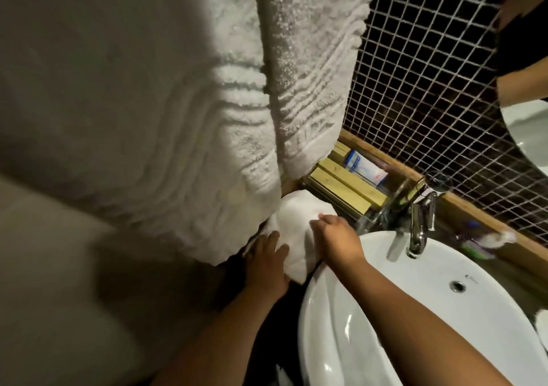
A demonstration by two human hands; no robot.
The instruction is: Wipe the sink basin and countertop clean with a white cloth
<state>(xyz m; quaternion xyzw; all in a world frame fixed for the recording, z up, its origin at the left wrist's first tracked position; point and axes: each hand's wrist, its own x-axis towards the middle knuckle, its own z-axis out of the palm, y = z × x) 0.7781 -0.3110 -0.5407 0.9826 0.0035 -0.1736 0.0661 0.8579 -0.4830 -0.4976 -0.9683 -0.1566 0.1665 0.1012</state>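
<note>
A white cloth [296,225] lies bunched on the countertop just left of the white sink basin [415,311], below the hanging towels. My left hand [268,262] presses flat on the cloth's near left part, fingers spread. My right hand [338,239] rests on the cloth's right side, fingers curled into the fabric. Its forearm crosses the basin's left rim. The countertop under the cloth is dark and mostly hidden.
Two large white towels [231,119] hang low over the counter's left end. A chrome faucet [419,225] stands behind the basin. A wooden tray [341,187] with a small box [366,167] sits at the back. Toothbrushes [480,242] lie right of the faucet. A mirror [525,89] hangs at the right.
</note>
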